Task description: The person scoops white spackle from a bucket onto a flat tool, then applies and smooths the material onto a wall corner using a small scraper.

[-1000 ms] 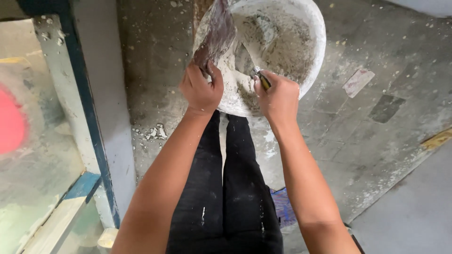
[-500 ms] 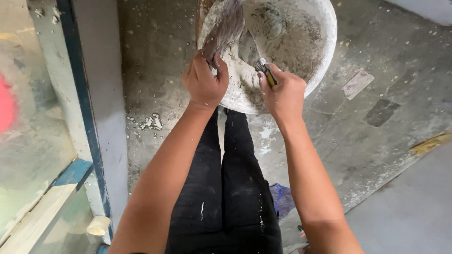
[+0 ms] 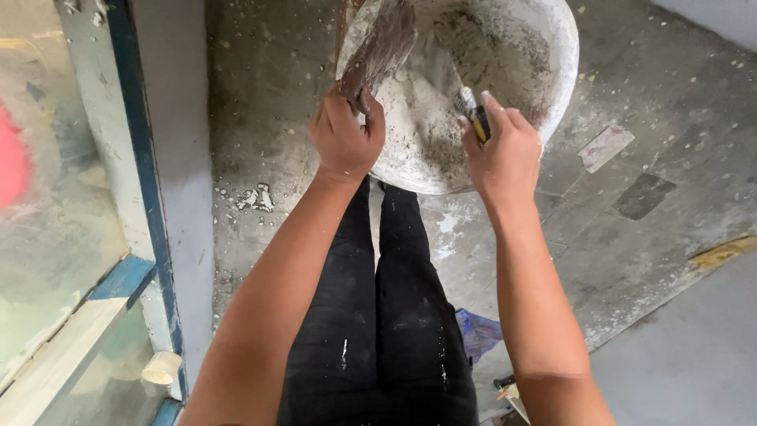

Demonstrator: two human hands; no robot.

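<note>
A round white basin (image 3: 561, 71) crusted with grey plaster sits on the floor ahead of my legs. My left hand (image 3: 344, 138) grips the handle of a wide, dirty plastering trowel (image 3: 382, 43) whose blade tilts over the basin's left rim. Over the basin's middle, my right hand (image 3: 505, 150) is closed on a small putty knife (image 3: 471, 109) with a yellow and black handle, its metal blade pointing down into the basin toward the plaster.
A blue-framed glass door (image 3: 142, 181) stands at the left. The concrete floor (image 3: 654, 237) is stained and spattered with plaster chips (image 3: 256, 197). A blue scrap (image 3: 477, 331) lies by my right leg. My black trousers (image 3: 378, 331) fill the lower middle.
The view has shifted slightly and the basin sits higher in frame. My right hand has drawn the putty knife a little back toward the basin's middle; the left hand keeps the trowel tilted.
</note>
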